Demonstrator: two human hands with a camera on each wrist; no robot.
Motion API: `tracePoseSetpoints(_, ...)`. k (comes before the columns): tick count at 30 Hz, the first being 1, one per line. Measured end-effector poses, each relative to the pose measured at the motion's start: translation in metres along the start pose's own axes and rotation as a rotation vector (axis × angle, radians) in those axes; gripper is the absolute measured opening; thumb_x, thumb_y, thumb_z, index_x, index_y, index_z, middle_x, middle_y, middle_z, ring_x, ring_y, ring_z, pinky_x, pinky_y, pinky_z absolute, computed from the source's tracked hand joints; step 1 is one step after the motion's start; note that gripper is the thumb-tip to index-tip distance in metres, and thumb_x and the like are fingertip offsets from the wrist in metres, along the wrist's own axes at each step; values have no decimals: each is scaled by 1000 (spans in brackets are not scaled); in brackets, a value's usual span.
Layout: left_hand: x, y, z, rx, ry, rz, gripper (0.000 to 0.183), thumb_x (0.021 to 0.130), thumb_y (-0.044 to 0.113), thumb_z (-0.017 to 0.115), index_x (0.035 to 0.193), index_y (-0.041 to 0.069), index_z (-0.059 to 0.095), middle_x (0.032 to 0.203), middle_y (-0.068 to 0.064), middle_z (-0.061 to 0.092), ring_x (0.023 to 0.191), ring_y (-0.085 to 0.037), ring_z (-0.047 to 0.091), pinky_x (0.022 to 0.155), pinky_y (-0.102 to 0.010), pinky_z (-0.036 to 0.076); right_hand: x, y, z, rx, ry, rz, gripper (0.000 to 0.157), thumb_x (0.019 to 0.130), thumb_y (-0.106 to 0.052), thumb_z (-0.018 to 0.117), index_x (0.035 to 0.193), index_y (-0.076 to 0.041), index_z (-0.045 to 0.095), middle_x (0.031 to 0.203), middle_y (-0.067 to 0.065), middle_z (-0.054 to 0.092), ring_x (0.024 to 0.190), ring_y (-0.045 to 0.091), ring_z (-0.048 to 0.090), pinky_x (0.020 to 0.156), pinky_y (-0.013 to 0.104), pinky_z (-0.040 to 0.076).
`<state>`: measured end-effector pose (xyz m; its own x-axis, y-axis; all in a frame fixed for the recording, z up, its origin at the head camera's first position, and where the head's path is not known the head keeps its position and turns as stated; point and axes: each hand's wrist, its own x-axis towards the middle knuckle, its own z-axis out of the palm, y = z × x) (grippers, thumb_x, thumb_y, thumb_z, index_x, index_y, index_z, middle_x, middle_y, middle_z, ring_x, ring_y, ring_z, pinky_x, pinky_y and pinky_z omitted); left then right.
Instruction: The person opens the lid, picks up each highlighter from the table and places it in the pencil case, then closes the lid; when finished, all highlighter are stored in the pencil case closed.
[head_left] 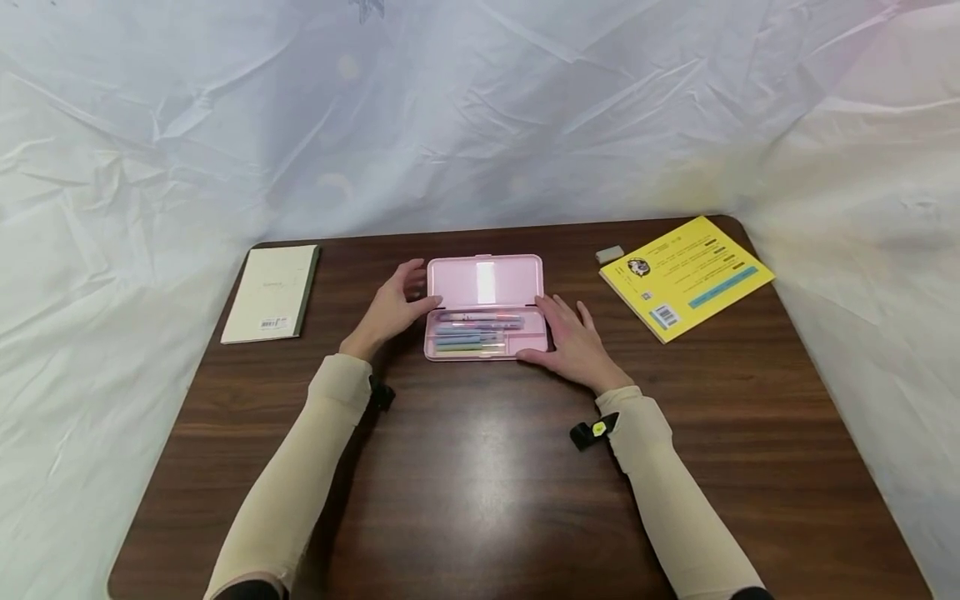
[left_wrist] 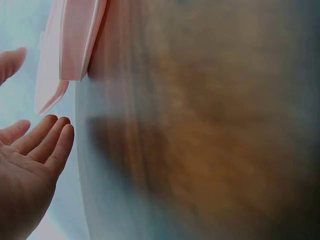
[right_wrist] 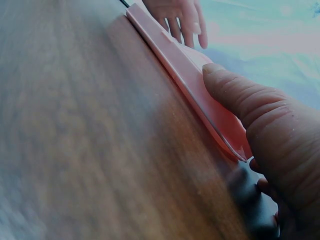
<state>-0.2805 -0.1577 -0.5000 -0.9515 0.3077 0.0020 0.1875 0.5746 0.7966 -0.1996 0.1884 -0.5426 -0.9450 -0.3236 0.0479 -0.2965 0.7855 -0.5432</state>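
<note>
A pink pencil case lies with its lid raised at the back. Several pens lie in its left part. My left hand is at its left side, thumb by the hinge corner; in the left wrist view the fingers are extended, apart from the case. My right hand holds the right end, thumb on the front edge and index finger near the back corner. In the right wrist view the thumb lies against the case; the other fingers are mostly hidden.
A yellow book lies at the back right of the dark wooden table, with a small whitish eraser-like block beside it. A cream notebook lies at the back left. Pale cloth hangs behind the table.
</note>
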Motion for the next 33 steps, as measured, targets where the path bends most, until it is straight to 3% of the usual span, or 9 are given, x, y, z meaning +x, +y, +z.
tracePoseSetpoints(10,18,2,3,-1,0,-35,75,104,46,61,163,6,37,161,-18,47,146,-35,48,120,-53,38,0,0,2,3,8,-11,106,88,-68,73,166,-11,29,170,11,34,161,32,19,128,57,-1)
tracePoseSetpoints(20,17,6,0,-69,37,10,65,107,42,58,158,4,46,154,-20,54,141,-35,53,119,-51,39,-1,1,0,-1,15,-6,105,88,-68,73,166,-12,30,170,11,34,161,32,20,128,57,-1)
tracePoseSetpoints(33,9,7,-2,-46,33,41,65,105,39,58,159,6,44,151,-19,57,135,-35,56,117,-53,41,-1,2,1,36,45,-7,97,86,-64,78,159,-15,39,165,13,42,159,34,25,128,58,1)
